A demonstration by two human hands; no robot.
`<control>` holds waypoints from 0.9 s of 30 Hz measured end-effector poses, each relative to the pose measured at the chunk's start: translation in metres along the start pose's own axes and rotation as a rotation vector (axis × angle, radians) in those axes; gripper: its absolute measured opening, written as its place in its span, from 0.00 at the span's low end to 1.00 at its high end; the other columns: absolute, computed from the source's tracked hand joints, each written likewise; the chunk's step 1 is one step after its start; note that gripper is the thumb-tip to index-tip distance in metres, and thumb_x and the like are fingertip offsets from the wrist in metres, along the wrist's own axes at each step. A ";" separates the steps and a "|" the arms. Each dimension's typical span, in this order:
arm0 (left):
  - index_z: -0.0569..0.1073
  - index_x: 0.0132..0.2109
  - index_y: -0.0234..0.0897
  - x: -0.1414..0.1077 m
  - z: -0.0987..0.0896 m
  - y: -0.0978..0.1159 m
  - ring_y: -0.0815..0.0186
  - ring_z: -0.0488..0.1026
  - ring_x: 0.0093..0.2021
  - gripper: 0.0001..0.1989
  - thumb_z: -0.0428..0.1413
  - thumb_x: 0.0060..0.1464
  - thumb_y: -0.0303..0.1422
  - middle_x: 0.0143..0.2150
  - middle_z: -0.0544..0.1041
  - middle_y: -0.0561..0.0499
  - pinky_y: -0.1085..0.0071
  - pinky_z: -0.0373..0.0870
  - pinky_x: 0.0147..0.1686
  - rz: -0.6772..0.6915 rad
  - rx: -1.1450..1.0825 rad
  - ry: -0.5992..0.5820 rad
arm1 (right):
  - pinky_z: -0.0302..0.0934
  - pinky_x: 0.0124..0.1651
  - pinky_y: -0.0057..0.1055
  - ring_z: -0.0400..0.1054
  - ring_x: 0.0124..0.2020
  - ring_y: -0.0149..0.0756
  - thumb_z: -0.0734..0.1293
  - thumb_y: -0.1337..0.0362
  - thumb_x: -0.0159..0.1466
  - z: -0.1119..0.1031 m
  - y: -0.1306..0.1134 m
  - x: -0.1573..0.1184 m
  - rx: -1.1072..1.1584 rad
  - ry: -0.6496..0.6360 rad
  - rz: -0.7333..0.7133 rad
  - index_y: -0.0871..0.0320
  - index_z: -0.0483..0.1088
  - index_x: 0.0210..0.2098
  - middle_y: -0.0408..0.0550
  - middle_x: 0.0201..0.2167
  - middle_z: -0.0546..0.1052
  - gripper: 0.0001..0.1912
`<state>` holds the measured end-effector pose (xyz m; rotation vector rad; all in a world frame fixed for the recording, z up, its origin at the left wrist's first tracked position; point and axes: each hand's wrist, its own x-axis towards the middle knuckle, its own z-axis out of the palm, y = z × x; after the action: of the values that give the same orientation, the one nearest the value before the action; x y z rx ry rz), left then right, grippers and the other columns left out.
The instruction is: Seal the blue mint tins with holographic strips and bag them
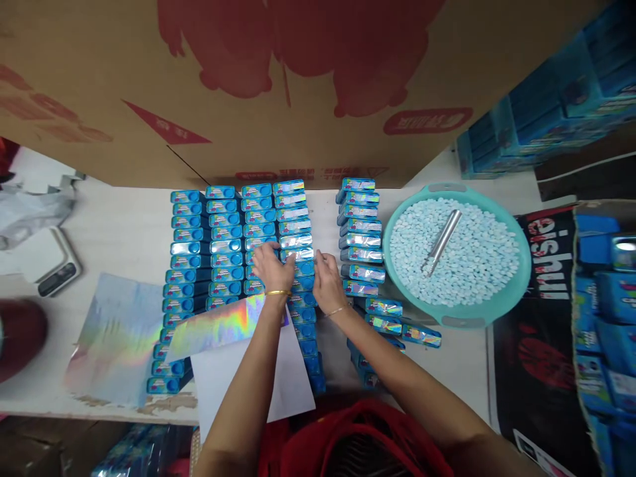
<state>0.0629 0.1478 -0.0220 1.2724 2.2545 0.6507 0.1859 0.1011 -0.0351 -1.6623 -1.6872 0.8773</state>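
Small blue tins (226, 218) stand in several tight columns on the white table. In the column between my hands, the upper tins (295, 226) carry shiny rainbow strips on top, while lower tins (304, 315) look plain. My left hand (273, 270) rests over the tins at that column's left side, thumb and fingers apart. At the right side, my right hand (328, 283) has its fingertips bunched against a tin's end; anything small between them is hidden. Under my left forearm lie a rainbow foil sheet (213, 328) and a white paper sheet (218, 377).
Right of my hands, another column of foil-topped tins (360, 226) borders a teal basin (519, 278) of pale blue pellets with a metal scoop (442, 242). A large carton (298, 146) stands behind. Leftward are another foil sheet (114, 338) and a white device (50, 258).
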 end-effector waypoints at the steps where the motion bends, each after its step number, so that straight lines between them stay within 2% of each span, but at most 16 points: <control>1: 0.68 0.38 0.38 0.002 -0.004 -0.005 0.52 0.69 0.47 0.12 0.62 0.46 0.33 0.42 0.70 0.45 0.52 0.65 0.47 0.015 -0.081 -0.031 | 0.63 0.49 0.40 0.65 0.47 0.44 0.52 0.64 0.69 -0.004 -0.010 -0.004 -0.015 -0.008 -0.013 0.62 0.61 0.59 0.57 0.44 0.69 0.21; 3: 0.69 0.37 0.38 0.004 -0.018 -0.016 0.61 0.71 0.39 0.05 0.56 0.52 0.32 0.37 0.72 0.48 0.61 0.69 0.43 0.053 -0.277 -0.082 | 0.63 0.47 0.39 0.66 0.44 0.44 0.56 0.56 0.69 -0.007 -0.029 -0.014 -0.037 -0.072 -0.052 0.61 0.59 0.59 0.55 0.42 0.71 0.23; 5: 0.69 0.39 0.38 0.001 -0.040 -0.032 0.64 0.72 0.37 0.05 0.52 0.57 0.33 0.37 0.73 0.49 0.66 0.70 0.40 0.117 -0.374 -0.105 | 0.62 0.45 0.39 0.65 0.44 0.45 0.60 0.50 0.66 -0.003 -0.044 -0.025 -0.109 -0.164 -0.108 0.61 0.59 0.59 0.55 0.43 0.72 0.28; 7: 0.71 0.42 0.38 -0.007 -0.066 -0.049 0.64 0.72 0.40 0.08 0.51 0.58 0.35 0.39 0.75 0.48 0.67 0.69 0.42 0.242 -0.280 -0.131 | 0.60 0.44 0.41 0.64 0.45 0.48 0.63 0.48 0.64 0.005 -0.051 -0.035 -0.232 -0.249 -0.158 0.61 0.59 0.60 0.57 0.46 0.72 0.32; 9: 0.72 0.42 0.39 -0.018 -0.089 -0.067 0.61 0.72 0.42 0.09 0.50 0.59 0.35 0.40 0.76 0.47 0.64 0.67 0.44 0.385 -0.068 -0.204 | 0.58 0.44 0.42 0.63 0.46 0.49 0.65 0.49 0.63 0.014 -0.052 -0.041 -0.332 -0.316 -0.187 0.60 0.59 0.61 0.58 0.47 0.71 0.32; 11: 0.73 0.43 0.39 -0.029 -0.103 -0.082 0.59 0.71 0.44 0.10 0.50 0.59 0.36 0.41 0.76 0.46 0.63 0.64 0.45 0.487 0.145 -0.289 | 0.57 0.44 0.42 0.62 0.46 0.49 0.65 0.51 0.64 0.021 -0.048 -0.044 -0.375 -0.350 -0.210 0.58 0.59 0.62 0.57 0.48 0.71 0.31; 14: 0.74 0.46 0.40 -0.041 -0.107 -0.092 0.57 0.70 0.44 0.12 0.51 0.60 0.38 0.43 0.76 0.45 0.61 0.61 0.42 0.566 0.361 -0.342 | 0.55 0.43 0.41 0.62 0.46 0.49 0.62 0.51 0.66 0.026 -0.041 -0.047 -0.391 -0.343 -0.253 0.58 0.60 0.62 0.58 0.48 0.71 0.29; 17: 0.74 0.48 0.41 -0.043 -0.101 -0.089 0.57 0.68 0.43 0.12 0.52 0.60 0.38 0.44 0.75 0.44 0.60 0.58 0.41 0.638 0.461 -0.344 | 0.54 0.42 0.41 0.62 0.45 0.49 0.60 0.50 0.66 0.028 -0.037 -0.050 -0.385 -0.322 -0.283 0.58 0.58 0.63 0.58 0.47 0.71 0.30; 22: 0.76 0.43 0.43 -0.041 -0.095 -0.082 0.57 0.67 0.41 0.09 0.51 0.60 0.33 0.40 0.74 0.44 0.61 0.56 0.39 0.697 0.505 -0.329 | 0.52 0.41 0.40 0.61 0.43 0.48 0.59 0.49 0.67 0.028 -0.037 -0.053 -0.402 -0.308 -0.291 0.58 0.56 0.65 0.57 0.46 0.71 0.32; 27: 0.76 0.43 0.43 -0.045 -0.093 -0.088 0.57 0.67 0.42 0.10 0.50 0.60 0.31 0.44 0.76 0.44 0.61 0.57 0.37 0.768 0.497 -0.326 | 0.51 0.41 0.40 0.61 0.42 0.47 0.58 0.48 0.67 0.028 -0.038 -0.052 -0.420 -0.311 -0.288 0.58 0.57 0.64 0.56 0.45 0.72 0.31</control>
<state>-0.0302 0.0523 0.0046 2.3323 1.6636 0.0784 0.1419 0.0478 -0.0199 -1.5313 -2.3886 0.6996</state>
